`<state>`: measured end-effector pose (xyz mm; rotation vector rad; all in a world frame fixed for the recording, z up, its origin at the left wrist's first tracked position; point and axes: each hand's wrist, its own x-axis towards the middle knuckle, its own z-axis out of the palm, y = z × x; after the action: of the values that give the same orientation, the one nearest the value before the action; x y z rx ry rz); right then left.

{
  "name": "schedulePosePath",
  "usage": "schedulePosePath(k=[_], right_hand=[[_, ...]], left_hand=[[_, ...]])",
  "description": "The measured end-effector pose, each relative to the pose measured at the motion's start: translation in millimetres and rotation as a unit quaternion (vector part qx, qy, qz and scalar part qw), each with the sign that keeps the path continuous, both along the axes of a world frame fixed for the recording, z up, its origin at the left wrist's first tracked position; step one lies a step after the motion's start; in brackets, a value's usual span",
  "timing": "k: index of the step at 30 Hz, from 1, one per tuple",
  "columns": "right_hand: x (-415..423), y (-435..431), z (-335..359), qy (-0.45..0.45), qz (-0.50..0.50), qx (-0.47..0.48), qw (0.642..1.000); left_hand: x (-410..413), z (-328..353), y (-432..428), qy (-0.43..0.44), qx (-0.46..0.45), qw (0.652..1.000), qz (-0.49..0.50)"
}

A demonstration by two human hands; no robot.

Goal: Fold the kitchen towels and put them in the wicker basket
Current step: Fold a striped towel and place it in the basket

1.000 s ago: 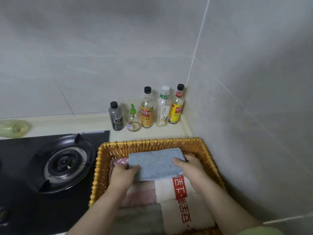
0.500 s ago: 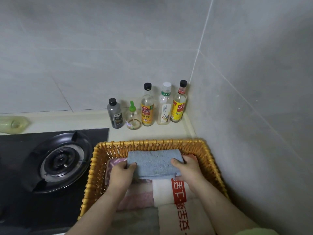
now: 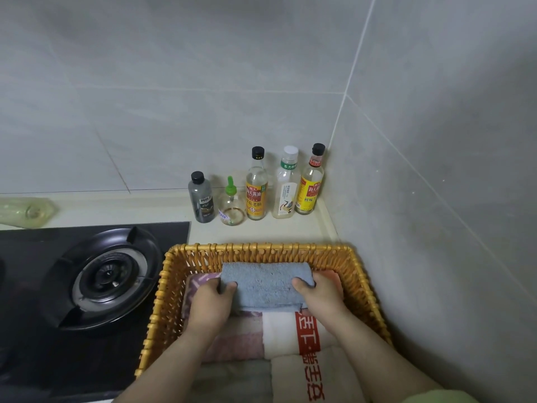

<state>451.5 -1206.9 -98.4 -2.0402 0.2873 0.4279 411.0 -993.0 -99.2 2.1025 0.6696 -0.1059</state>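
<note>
wicker basket [image 3: 367, 289] fills lower centre of frame, w/ folded towels packed inside. blue towel [image 3: 266, 285] sits at its far end; left hand [image 3: 211, 305] & right hand [image 3: 321, 296] pinch its ends, prob. to seat it flat.

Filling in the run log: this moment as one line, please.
left hand, right hand grip blue towel ends | towel: inside wicker basket, over folded towels | released: no
</note>
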Motion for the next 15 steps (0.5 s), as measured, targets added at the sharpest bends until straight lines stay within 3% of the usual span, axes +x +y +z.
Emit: schedulePosePath(k=[2,4,8,9,12,15], right_hand=[[-1.5,-1.0,4.6,-0.036,0.051,-0.097,0.993],[-6.0,-3.0,9.1,-0.099,0.081,-0.192,0.973],[-21.6,-8.8,20.8,-0.213,0.222,-0.309,0.9],[-23.3,-9.6,21.7,-0.209,0.262,-0.315,0.888],[-23.2,-12.8,17.9,-0.181,0.342,-0.316,0.866],[-21.1,-18.3,5.1,-0.173,0.374,-0.33,0.849]], left_hand=[[-7.7,2.3,3.9,-0.057,0.104,0.992,-0.039],[-16.4,2.3,9.0,-0.124,0.217,0.961,-0.117],[-28.2,12.7,4.6,-0.165,0.38,0.847,-0.333],[-27.5,11.8,3.7,-0.146,0.403,0.832,-0.353],[-21.5,4.5,11.9,-0.066,0.374,0.836,-0.395],[-16.1,-9.7,22.2,-0.093,0.403,0.819,-0.397]])
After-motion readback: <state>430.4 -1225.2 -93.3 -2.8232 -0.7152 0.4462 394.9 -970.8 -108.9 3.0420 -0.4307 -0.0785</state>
